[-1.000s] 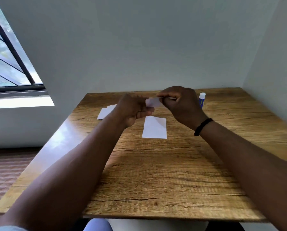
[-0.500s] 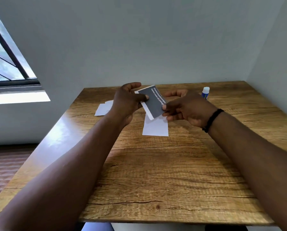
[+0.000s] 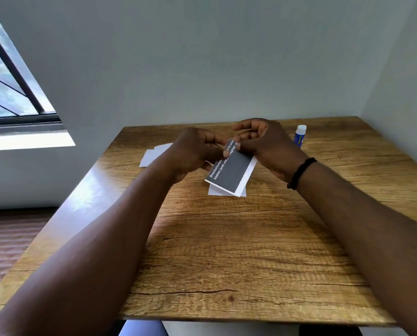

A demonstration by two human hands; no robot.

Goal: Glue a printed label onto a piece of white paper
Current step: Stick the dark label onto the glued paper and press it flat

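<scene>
Because the printed label [image 3: 229,169] is only a thin slip, dark grey with white text and a white margin, it looks light and limp, likely to curl or crease if pinched hard, so the edges are the best place to take it. From the left, a few loose white paper pieces [image 3: 154,155] lie on the wooden table [image 3: 226,251] near the far-left edge, well apart from the work. The left hand [image 3: 193,154] pinches the label's upper part, thumb pressed on its printed face. The label hangs tilted just above a white paper sheet [image 3: 216,191] lying flat on the table, mostly hidden beneath it; whether they touch cannot be told. The right hand [image 3: 268,146] grips the label's upper right edge, its other fingers loosely curled. Further right, a capped glue stick [image 3: 300,135] stands upright near the far edge, clear of both hands. Nothing blocks the sheet, though the label's glue side is unseen.
</scene>
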